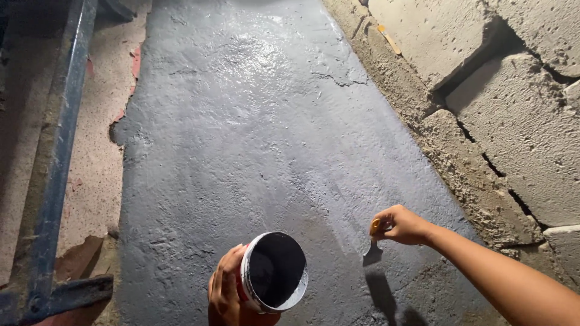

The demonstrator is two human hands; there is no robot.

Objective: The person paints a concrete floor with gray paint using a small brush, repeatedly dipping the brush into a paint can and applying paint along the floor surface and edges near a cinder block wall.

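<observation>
Single strong light from the viewer's side: wet grey coating [254, 121] shows bright glare at top centre; left edge dim. Hard shadow falls below the scraper [372, 253]. Focus sharp, slight softness at corners

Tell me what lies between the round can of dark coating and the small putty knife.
In the head view, only bare wet grey-coated surface separates the can in the left hand from the putty knife in the right hand.

Left hand [225, 290] gripping paint can [273, 271], right hand [402, 224] holding brush [373, 250] on wet grey floor [254, 133]
</observation>
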